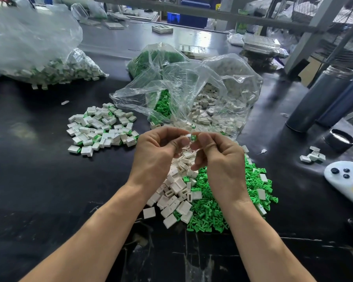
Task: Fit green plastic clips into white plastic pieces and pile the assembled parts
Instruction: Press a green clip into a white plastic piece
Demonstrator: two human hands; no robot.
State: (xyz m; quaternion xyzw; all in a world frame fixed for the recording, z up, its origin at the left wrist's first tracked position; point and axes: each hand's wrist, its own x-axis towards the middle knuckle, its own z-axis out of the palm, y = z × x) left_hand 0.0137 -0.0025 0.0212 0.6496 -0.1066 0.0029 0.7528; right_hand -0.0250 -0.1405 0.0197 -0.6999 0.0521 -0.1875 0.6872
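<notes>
Clip [194, 137], small and green, is sitting pinched in the right hand [218, 159], pointing left at the white piece [186, 136] that the left hand [157, 153] is pinching. Both are meeting at the fingertips, above the loose heaps, so the push looks sideways.

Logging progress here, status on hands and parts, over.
Left hand pinches white piece; right hand pinches green clip at its end. Assembled pile sits to the left. Nothing in the way.
</notes>
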